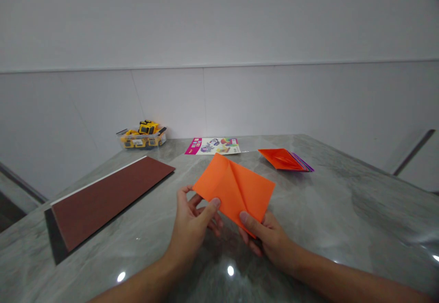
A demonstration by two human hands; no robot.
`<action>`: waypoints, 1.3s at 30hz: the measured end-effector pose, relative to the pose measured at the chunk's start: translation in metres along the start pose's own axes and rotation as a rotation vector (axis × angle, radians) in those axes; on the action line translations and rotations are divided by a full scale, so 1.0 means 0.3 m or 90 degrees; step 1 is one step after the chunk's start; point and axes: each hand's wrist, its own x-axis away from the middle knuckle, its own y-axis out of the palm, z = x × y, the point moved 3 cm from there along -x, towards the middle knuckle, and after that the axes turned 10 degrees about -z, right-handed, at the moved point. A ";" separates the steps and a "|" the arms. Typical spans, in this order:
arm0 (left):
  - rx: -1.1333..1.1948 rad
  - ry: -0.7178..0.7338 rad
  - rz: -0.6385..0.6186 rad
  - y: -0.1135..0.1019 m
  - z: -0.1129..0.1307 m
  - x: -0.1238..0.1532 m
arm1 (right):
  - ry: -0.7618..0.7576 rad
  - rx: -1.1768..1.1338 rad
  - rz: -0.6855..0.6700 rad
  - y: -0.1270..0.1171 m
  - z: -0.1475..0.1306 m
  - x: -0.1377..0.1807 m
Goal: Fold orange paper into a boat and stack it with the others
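An orange sheet of folded paper (236, 186) is held up above the table, tilted, with a crease running down its middle. My left hand (197, 216) grips its lower left edge, thumb on the front face and fingers behind. At the lower right corner my right hand (265, 234) pinches the same paper, thumb in front and the fingers partly hidden underneath. Beyond it, to the right, lies a stack of folded papers (284, 160), orange on top with purple and other colours showing at the edge.
A brown board (115, 200) on a dark sheet lies at the left. Farther back are a clear plastic box (144, 139) of yellow toy vehicles and a printed packet (214, 146) with a pink end. The grey marbled table (343, 230) meets a white wall behind.
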 end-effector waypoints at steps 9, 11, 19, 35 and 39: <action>-0.083 -0.030 -0.136 -0.034 -0.002 -0.027 | 0.022 0.015 0.019 -0.008 -0.021 -0.004; -0.080 -0.026 -0.157 -0.043 -0.009 -0.028 | 0.024 0.006 0.012 -0.007 -0.023 -0.003; -0.053 -0.009 -0.200 -0.044 -0.009 -0.021 | 0.012 -0.022 -0.027 -0.003 -0.044 0.004; 0.125 -0.131 -0.115 -0.018 0.015 -0.019 | -0.003 -0.100 -0.047 -0.017 -0.030 0.003; 0.174 -0.181 -0.076 -0.016 0.013 -0.019 | -0.002 -0.143 -0.053 -0.021 -0.030 0.001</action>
